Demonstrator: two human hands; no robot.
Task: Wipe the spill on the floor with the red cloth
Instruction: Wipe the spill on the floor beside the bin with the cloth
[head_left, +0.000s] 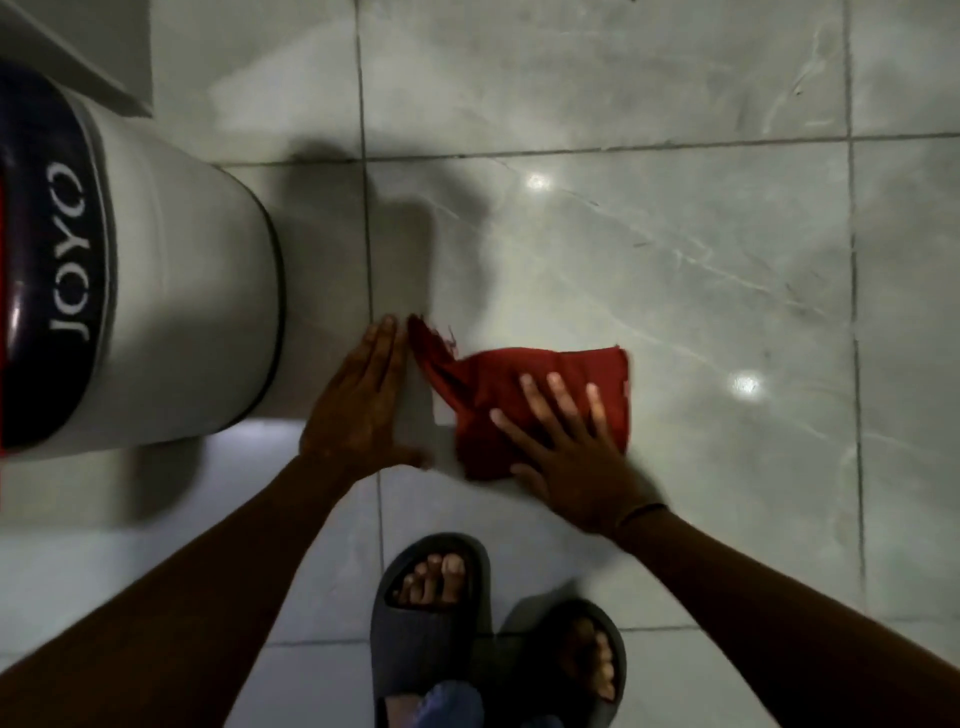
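In the head view, the red cloth (524, 397) lies on the tiled floor (675, 249), right of the JOYO container (171, 312), long axis left to right. The right hand (566, 447) presses flat on it, fingers spread. The left hand (358, 405) rests flat between container and cloth, holding nothing.

Home — tiled floor (649, 249), slippers (431, 623).

We count one red cloth (524, 400) on the floor (675, 260); two hands, left hand (358, 405) and right hand (571, 457); two dark slippers (426, 623); one grey bin (171, 291); two light glints (537, 182).
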